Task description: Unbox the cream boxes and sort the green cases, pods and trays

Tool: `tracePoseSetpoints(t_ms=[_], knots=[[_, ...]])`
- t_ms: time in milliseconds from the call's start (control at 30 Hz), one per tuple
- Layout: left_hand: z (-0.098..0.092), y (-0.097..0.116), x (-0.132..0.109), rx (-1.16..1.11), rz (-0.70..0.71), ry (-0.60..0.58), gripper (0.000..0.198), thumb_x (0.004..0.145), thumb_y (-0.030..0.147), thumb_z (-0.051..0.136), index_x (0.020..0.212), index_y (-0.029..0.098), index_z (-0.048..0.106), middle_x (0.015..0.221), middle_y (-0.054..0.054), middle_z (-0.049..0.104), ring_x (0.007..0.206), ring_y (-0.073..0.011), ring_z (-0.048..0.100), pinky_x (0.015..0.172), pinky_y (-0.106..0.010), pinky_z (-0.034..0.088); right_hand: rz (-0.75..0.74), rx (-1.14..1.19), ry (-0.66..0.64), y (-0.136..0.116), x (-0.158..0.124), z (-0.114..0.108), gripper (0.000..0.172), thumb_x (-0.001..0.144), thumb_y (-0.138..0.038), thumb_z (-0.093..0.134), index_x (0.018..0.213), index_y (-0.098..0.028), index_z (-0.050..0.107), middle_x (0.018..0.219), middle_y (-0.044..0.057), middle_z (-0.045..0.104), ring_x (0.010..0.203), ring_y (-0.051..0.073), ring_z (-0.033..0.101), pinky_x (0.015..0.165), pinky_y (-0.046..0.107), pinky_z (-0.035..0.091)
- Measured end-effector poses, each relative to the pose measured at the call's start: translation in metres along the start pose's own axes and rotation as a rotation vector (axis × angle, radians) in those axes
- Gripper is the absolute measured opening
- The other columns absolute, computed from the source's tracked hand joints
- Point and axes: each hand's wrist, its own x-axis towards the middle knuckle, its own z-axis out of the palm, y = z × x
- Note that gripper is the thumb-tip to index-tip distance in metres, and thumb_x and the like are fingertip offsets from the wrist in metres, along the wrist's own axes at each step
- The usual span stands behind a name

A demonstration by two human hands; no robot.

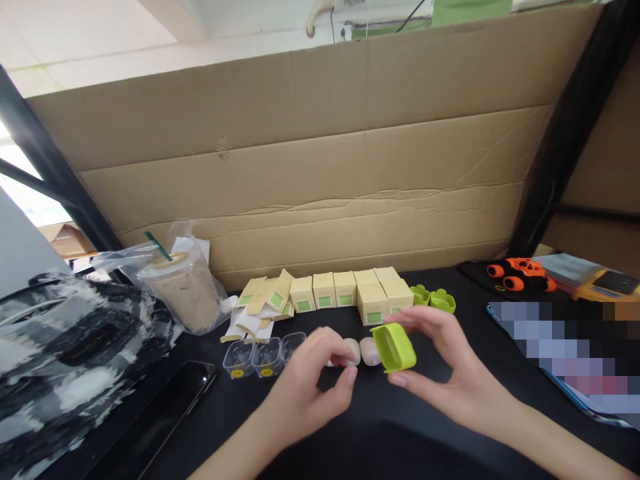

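My right hand (pixel 440 360) pinches a lime-green rounded plastic case (pixel 394 347) between thumb and fingers, just above the black table (pixel 370 413). My left hand (pixel 310 380) is beside it, its fingertips closed around a small beige egg-shaped piece (pixel 353 349). A second beige piece (pixel 370 351) sits right next to it, touching the green case. Whether this one rests on the table or is held I cannot tell.
Small cream boxes with green labels (pixel 345 290) line the back, folded box blanks (pixel 260 300) to their left. Clear little trays (pixel 255 357), two green cases (pixel 433 298), a bagged iced drink (pixel 183 287), a phone (pixel 165 407), an orange toy car (pixel 520 273) and a cardboard wall (pixel 320 167) surround.
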Motion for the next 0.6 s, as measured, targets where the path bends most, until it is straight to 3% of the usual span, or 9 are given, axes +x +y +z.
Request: tracePoseSetpoints(t_ms=[167,267,333,467,600], knots=[[0.032,0.015,-0.006,-0.632,-0.454,-0.145,0.023,0.088,0.034,0.050,0.099,0.017,0.060,0.090,-0.005,0.064,0.081,-0.0163,0.058,0.074,-0.028,0.047,-0.157,-0.071,-0.176,0.001,-0.008,0.011,0.057,0.084,-0.020,0.063,0.130,-0.030,0.031,0.124,0.007,0.053,0.118,0.021,0.052,0.099,0.035,0.046],[0.040,0.014,-0.007,-0.800,-0.633,-0.112,0.031,0.081,0.042,0.059,0.094,0.014,0.065,0.082,-0.004,0.065,0.076,-0.0164,0.057,0.070,-0.026,0.046,-0.123,-0.030,-0.260,-0.002,-0.007,0.011,0.064,0.083,-0.020,0.064,0.134,-0.029,0.027,0.130,0.008,0.051,0.120,0.021,0.051,0.098,0.034,0.046],[0.040,0.012,-0.006,-0.824,-0.669,-0.062,0.033,0.078,0.045,0.062,0.087,0.014,0.068,0.075,-0.003,0.065,0.073,-0.0158,0.056,0.069,-0.025,0.046,-0.041,0.005,-0.244,-0.004,-0.003,0.009,0.057,0.085,-0.020,0.061,0.134,-0.028,0.032,0.128,0.008,0.053,0.116,0.020,0.053,0.097,0.034,0.047],[0.037,0.006,-0.008,-0.779,-0.609,-0.011,0.030,0.078,0.042,0.063,0.082,0.014,0.070,0.075,-0.002,0.066,0.074,-0.0157,0.057,0.072,-0.025,0.045,0.172,0.148,-0.213,-0.004,0.005,0.005,0.016,0.091,-0.024,0.052,0.105,-0.024,0.060,0.098,0.003,0.064,0.090,0.016,0.063,0.082,0.029,0.053],[0.040,0.002,-0.013,-0.716,-0.569,-0.051,0.024,0.078,0.035,0.065,0.090,0.015,0.069,0.085,-0.005,0.068,0.079,-0.0183,0.059,0.077,-0.028,0.046,0.333,0.279,-0.233,-0.004,0.005,0.008,0.012,0.087,-0.030,0.059,0.082,-0.020,0.063,0.079,0.001,0.064,0.075,0.015,0.063,0.070,0.027,0.053]])
